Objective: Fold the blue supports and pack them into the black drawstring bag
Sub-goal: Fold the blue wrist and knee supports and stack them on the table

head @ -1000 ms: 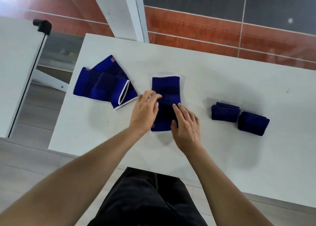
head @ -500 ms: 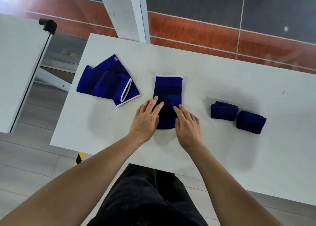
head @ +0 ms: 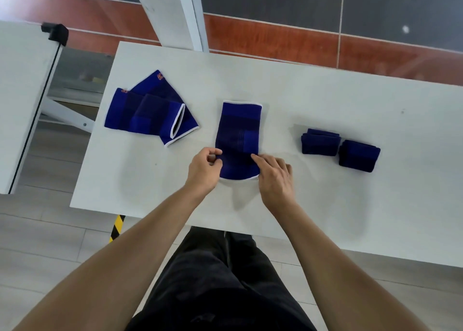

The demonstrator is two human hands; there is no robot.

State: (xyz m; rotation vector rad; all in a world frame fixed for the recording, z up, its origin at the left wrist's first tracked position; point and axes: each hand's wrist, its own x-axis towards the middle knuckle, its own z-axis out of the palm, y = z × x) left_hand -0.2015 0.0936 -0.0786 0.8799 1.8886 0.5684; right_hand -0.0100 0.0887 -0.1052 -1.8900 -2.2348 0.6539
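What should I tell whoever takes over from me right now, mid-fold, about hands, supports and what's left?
Left hand: pinches the near left edge of the flat blue support.
Right hand: fingers on that support's near right corner; a grip is not clear.
That support lies unfolded in the middle of the white table.
Done: two folded supports sit side by side to the right.
Left: fold the middle one, then the two overlapping flat supports at the left, and bag everything. The black drawstring bag is not in view.
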